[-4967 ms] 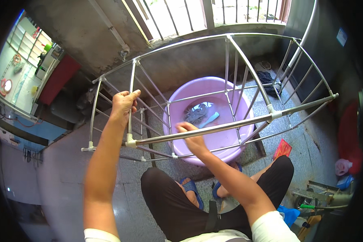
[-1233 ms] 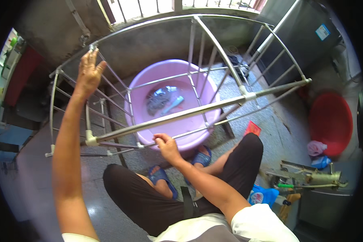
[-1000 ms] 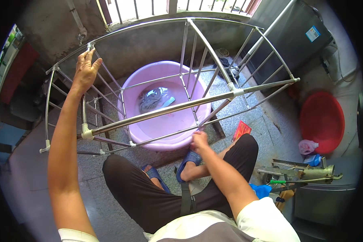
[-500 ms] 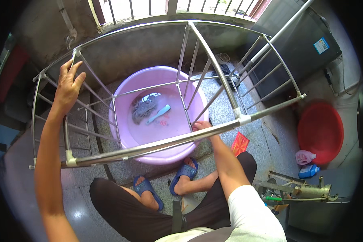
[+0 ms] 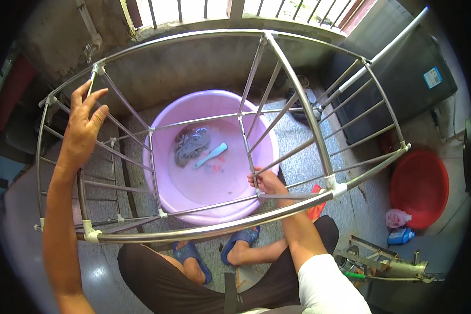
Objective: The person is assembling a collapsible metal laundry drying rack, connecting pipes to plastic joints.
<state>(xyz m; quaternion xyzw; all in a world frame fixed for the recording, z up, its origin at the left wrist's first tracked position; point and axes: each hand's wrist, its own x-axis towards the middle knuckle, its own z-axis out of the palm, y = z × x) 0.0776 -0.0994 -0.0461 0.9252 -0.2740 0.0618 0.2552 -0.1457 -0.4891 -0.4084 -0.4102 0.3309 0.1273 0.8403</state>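
Note:
A large metal-tube rack (image 5: 214, 231) with white plastic joints is held up in front of me, over a pink-purple basin (image 5: 159, 193). My left hand (image 5: 83, 123) grips a bar near the rack's far left corner, thumb and forefinger partly spread. Lower down, my right hand (image 5: 267, 181) is closed around a thin inner bar, above the basin's right rim. Inside the basin, shallow cloudy water holds a dark grey cloth (image 5: 191, 145) and a light-blue brush-like tool (image 5: 211, 155) with its head hard to make out.
To the right stand a red basin (image 5: 421, 191), a pink bottle (image 5: 397, 217) and a blue bottle (image 5: 400, 236). A metal machine (image 5: 397, 267) is at lower right. A dark cabinet-like box (image 5: 392, 99) borders the far right, and a wall with a barred window lies ahead.
The rack has tilted, its near bar coming lower toward me and its right end shifting right. My right hand has moved slightly down with it; the left keeps its hold. The view has shifted slightly.

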